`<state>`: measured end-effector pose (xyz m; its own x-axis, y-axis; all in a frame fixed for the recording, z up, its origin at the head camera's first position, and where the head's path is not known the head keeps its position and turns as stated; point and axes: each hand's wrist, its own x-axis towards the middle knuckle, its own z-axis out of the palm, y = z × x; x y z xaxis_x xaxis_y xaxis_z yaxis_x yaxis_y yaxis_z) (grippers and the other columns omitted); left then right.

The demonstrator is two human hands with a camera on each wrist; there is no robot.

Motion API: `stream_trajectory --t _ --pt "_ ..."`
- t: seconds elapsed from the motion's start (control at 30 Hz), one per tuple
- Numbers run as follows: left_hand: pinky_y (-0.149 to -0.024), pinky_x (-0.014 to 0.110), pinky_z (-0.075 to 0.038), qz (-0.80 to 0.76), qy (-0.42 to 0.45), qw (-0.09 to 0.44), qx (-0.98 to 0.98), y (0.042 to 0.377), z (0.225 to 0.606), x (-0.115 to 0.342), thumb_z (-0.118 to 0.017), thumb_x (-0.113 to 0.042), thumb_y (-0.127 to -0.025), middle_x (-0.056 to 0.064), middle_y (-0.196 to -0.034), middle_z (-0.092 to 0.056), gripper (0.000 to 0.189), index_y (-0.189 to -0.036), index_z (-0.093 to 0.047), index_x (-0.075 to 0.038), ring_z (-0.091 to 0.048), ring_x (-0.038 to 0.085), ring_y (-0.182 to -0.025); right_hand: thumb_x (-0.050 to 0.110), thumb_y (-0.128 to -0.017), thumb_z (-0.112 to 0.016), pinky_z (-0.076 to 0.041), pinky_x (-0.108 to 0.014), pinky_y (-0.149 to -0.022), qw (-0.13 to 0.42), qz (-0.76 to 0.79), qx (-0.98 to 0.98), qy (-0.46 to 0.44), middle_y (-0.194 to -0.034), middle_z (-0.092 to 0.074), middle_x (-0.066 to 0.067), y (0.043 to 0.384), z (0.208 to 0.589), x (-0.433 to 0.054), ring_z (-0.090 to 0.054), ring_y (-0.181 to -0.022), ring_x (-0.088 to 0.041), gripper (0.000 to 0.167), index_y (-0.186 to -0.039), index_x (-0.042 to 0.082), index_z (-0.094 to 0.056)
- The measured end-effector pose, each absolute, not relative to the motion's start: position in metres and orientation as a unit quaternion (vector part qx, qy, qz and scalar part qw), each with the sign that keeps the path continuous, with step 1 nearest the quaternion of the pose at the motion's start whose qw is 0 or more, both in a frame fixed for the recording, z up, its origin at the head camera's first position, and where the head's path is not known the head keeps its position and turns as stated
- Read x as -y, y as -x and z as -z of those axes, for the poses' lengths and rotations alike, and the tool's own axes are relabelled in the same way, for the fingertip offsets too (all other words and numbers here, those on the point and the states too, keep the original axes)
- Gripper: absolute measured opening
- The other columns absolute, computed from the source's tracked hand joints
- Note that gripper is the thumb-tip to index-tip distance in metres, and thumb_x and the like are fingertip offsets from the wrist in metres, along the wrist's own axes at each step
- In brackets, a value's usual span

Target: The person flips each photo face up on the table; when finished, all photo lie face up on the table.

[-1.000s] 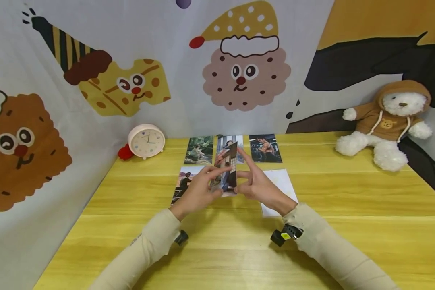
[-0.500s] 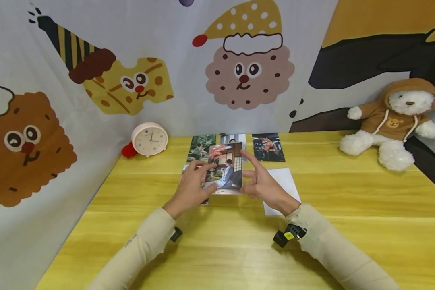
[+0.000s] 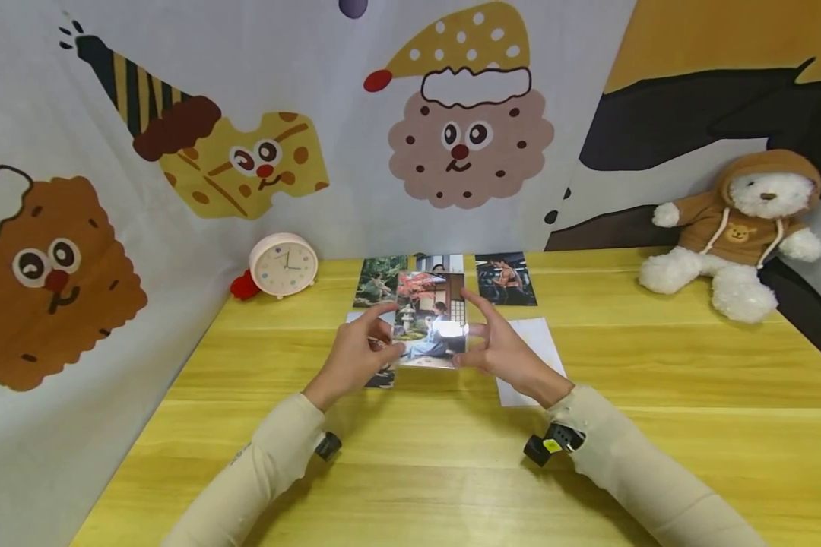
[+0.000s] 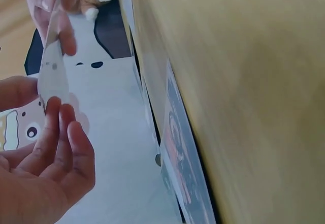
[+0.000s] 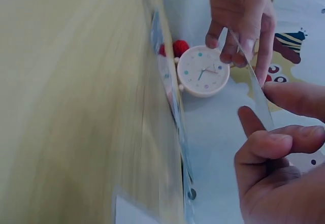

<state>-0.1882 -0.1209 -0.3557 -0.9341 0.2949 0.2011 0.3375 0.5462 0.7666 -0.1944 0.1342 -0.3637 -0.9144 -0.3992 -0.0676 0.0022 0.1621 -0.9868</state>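
Observation:
A glossy photo print (image 3: 427, 304) of a seated figure in a blue robe, with red leaves and a building, is held up off the table. My left hand (image 3: 352, 353) pinches its left edge; in the left wrist view the thumb and fingertips of the left hand (image 4: 56, 168) lie on opposite faces. On the other edge my right hand (image 3: 513, 353) grips the print, and the right wrist view shows the right hand (image 5: 284, 158) with the print's pale back (image 5: 261, 104) between thumb and fingers. Light glares off the picture. It partly covers another photo (image 3: 449, 264) behind.
Flat on the wooden table (image 3: 417, 471) lie a forest photo (image 3: 372, 285), a gym photo (image 3: 506, 281), a partly hidden photo (image 3: 381, 377) by the left hand and a white card (image 3: 540, 346). A pink clock (image 3: 283, 264) and teddy bear (image 3: 732, 235) stand further back.
The print has turned from a steep angle to face the head camera. My left hand has shifted left, from across the print to its left edge. The right hand stays at the right edge.

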Motion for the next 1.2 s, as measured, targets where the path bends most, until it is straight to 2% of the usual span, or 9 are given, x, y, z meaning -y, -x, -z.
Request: stream_trajectory --t 0.13,0.3,0.4,0.53,0.6,0.83,1.03,1.13,1.2 --pt "-0.075 0.025 -0.057 0.449 0.188 -0.007 0.874 0.19 0.357 0.12 -0.076 -0.009 -0.088 0.006 -0.089 -0.067 0.068 -0.149 -0.047 -0.009 -0.065 0.01 -0.079 0.004 -0.083 -0.076 -0.048 -0.029 -0.055 0.153 0.577 -0.793 0.12 -0.15 -0.043 -0.03 0.197 0.366 -0.138 -0.052 -0.056 -0.014 0.107 -0.162 0.031 -0.01" --pt "-0.076 0.028 -0.057 0.432 0.191 -0.046 0.88 0.191 0.357 0.117 -0.077 -0.009 -0.087 0.004 -0.084 -0.064 0.072 -0.151 -0.043 -0.008 -0.063 0.009 -0.076 0.009 -0.082 -0.08 -0.056 -0.039 -0.072 0.149 0.515 -0.836 0.119 -0.125 -0.062 -0.023 0.198 0.367 -0.141 -0.066 -0.071 -0.026 0.106 -0.162 0.024 -0.012" --pt "-0.079 0.03 -0.057 0.406 0.191 -0.07 0.891 0.191 0.357 0.115 -0.077 -0.011 -0.087 0.002 -0.083 -0.064 0.075 -0.153 -0.041 -0.01 -0.063 0.008 -0.076 0.013 -0.081 -0.082 -0.054 -0.035 -0.07 0.154 0.473 -0.86 0.116 -0.108 -0.068 -0.015 0.197 0.368 -0.141 -0.063 -0.074 -0.022 0.107 -0.162 0.023 -0.013" --pt "-0.08 0.031 -0.057 0.368 0.203 -0.098 0.902 0.194 0.36 0.113 -0.078 -0.013 -0.087 0.001 -0.082 -0.067 0.077 -0.154 -0.039 -0.009 -0.064 0.009 -0.074 0.015 -0.08 -0.083 -0.047 -0.031 -0.059 0.159 0.413 -0.888 0.124 -0.081 -0.066 -0.008 0.197 0.367 -0.139 -0.056 -0.067 -0.017 0.108 -0.162 0.018 -0.012" --pt "-0.076 0.03 -0.056 0.353 0.205 -0.113 0.906 0.195 0.361 0.112 -0.079 -0.013 -0.086 0.002 -0.081 -0.068 0.078 -0.153 -0.039 -0.007 -0.063 0.01 -0.07 0.015 -0.08 -0.083 -0.043 -0.031 -0.056 0.165 0.389 -0.897 0.132 -0.072 -0.065 -0.006 0.198 0.367 -0.138 -0.053 -0.06 -0.017 0.108 -0.161 0.015 -0.013" --pt "-0.064 0.026 -0.05 0.299 0.195 -0.165 0.919 0.201 0.366 0.108 -0.079 -0.017 -0.086 -0.001 -0.076 -0.067 0.081 -0.154 -0.036 -0.003 -0.057 0.012 -0.06 0.018 -0.082 -0.084 -0.046 -0.029 -0.06 0.186 0.332 -0.912 0.149 -0.074 -0.067 -0.003 0.202 0.366 -0.136 -0.058 -0.06 -0.016 0.103 -0.16 0.007 -0.017" --pt "-0.054 0.026 -0.044 0.251 0.196 -0.176 0.931 0.204 0.365 0.104 -0.078 -0.023 -0.088 -0.002 -0.07 -0.064 0.082 -0.155 -0.035 -0.003 -0.051 0.011 -0.053 0.018 -0.08 -0.085 -0.048 -0.029 -0.061 0.216 0.309 -0.916 0.138 -0.074 -0.066 -0.004 0.207 0.367 -0.132 -0.058 -0.061 -0.016 0.106 -0.16 0.006 -0.018" --pt "-0.055 0.026 -0.043 0.219 0.195 -0.177 0.939 0.207 0.363 0.101 -0.077 -0.026 -0.088 -0.003 -0.067 -0.061 0.083 -0.155 -0.034 -0.003 -0.047 0.01 -0.051 0.019 -0.08 -0.085 -0.047 -0.028 -0.059 0.226 0.295 -0.918 0.137 -0.07 -0.064 -0.003 0.21 0.367 -0.13 -0.054 -0.057 -0.014 0.106 -0.161 0.006 -0.017" --pt "-0.058 0.031 -0.047 0.192 0.199 -0.176 0.945 0.209 0.363 0.099 -0.076 -0.027 -0.089 0.002 -0.065 -0.061 0.082 -0.155 -0.034 -0.002 -0.044 0.012 -0.05 0.02 -0.081 -0.085 -0.046 -0.028 -0.058 0.231 0.292 -0.918 0.138 -0.067 -0.063 -0.003 0.212 0.368 -0.13 -0.052 -0.053 -0.014 0.106 -0.161 0.006 -0.016"
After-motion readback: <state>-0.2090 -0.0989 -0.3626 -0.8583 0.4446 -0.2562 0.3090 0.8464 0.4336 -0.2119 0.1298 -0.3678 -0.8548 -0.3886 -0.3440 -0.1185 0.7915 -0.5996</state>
